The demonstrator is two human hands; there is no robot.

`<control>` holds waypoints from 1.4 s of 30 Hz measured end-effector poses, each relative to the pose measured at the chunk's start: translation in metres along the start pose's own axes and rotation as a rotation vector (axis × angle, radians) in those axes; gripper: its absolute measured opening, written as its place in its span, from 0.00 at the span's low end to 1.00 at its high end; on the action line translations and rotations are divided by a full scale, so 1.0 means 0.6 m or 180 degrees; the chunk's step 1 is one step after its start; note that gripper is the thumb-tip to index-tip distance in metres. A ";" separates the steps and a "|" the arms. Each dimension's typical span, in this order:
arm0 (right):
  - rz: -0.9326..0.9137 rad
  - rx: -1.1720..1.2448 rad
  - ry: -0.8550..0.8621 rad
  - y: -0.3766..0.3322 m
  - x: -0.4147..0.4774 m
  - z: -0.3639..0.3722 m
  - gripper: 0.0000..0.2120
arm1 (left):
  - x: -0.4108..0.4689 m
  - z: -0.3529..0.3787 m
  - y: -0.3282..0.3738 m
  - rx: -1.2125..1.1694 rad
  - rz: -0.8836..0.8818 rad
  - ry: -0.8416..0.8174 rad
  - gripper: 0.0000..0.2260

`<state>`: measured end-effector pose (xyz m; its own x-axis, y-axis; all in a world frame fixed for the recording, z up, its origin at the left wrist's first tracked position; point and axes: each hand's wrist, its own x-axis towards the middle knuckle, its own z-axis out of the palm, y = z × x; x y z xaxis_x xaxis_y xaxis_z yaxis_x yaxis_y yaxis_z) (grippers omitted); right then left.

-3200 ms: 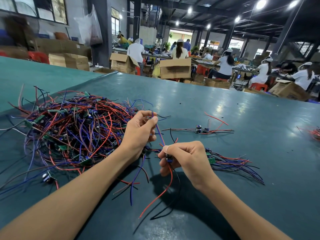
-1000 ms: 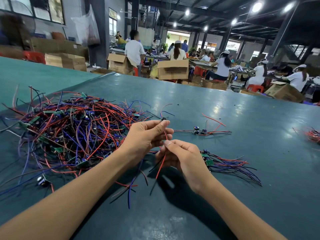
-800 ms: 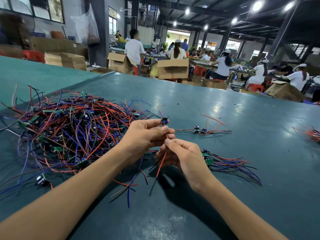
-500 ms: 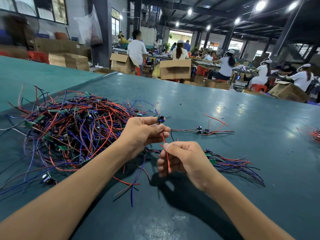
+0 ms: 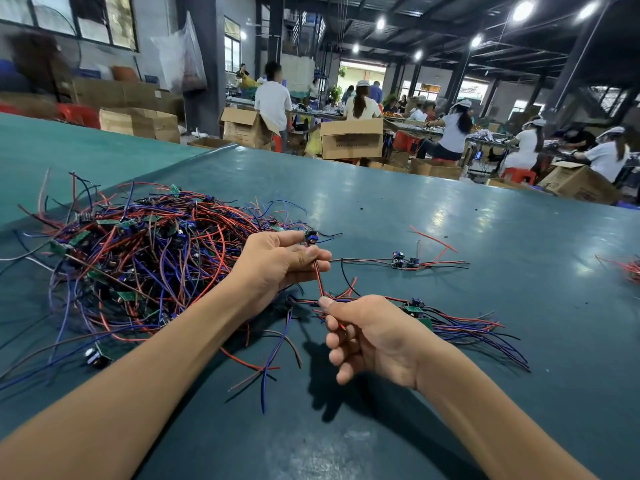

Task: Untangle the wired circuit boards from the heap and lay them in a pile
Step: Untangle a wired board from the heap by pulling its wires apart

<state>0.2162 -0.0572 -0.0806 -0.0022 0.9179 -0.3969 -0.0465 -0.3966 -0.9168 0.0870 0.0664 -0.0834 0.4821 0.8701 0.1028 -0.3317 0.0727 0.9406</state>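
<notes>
The left hand (image 5: 277, 268) holds a small circuit board (image 5: 311, 237) up at the near right edge of the heap (image 5: 138, 258), fingers (image 5: 311, 252) pinching the top of its red wire (image 5: 318, 278). The right hand (image 5: 374, 341) is just below, fingers (image 5: 330, 304) clenched on that same wire lower down. It looks drawn fairly straight between the two, and that's the worry: one sharp tug could tear the wire off at the board. I can't tell whether the board's other leads are free. Loose blue and red strands lie on the surface (image 5: 450, 209) under both hands, running back towards the heap, so a hidden snag could drag a whole clump along. The pile (image 5: 450, 323) waits just right of the right hand, its wires fanning out to the right. If this one is dropped across them carelessly, it may knot straight back in. A lone board (image 5: 403, 263) lies farther off, clear of any trouble.
</notes>
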 end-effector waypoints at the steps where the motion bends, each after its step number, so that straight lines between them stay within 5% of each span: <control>1: -0.0013 0.0026 -0.0003 0.001 0.001 0.001 0.17 | 0.000 0.000 0.000 -0.0074 -0.0010 0.0021 0.18; 19: 0.0449 -0.0642 0.0096 0.009 0.006 0.001 0.21 | 0.009 -0.002 -0.019 -0.0239 -0.0108 -0.0074 0.11; 31: -0.0145 -0.0401 -0.0039 0.005 0.003 -0.013 0.26 | 0.010 0.002 -0.012 -0.0715 0.0078 0.0212 0.16; 37: -0.0456 -0.0280 0.0113 -0.005 -0.003 -0.040 0.24 | 0.013 0.002 -0.005 -0.0997 -0.0007 0.0158 0.03; 42: -0.0802 -0.0159 0.0437 -0.016 -0.005 -0.065 0.21 | 0.014 0.001 -0.003 -0.1063 -0.0062 0.0164 0.14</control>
<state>0.2556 -0.0570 -0.0725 0.1385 0.9781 -0.1555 0.0210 -0.1598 -0.9869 0.0922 0.0732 -0.0839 0.4520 0.8899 0.0614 -0.5743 0.2376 0.7834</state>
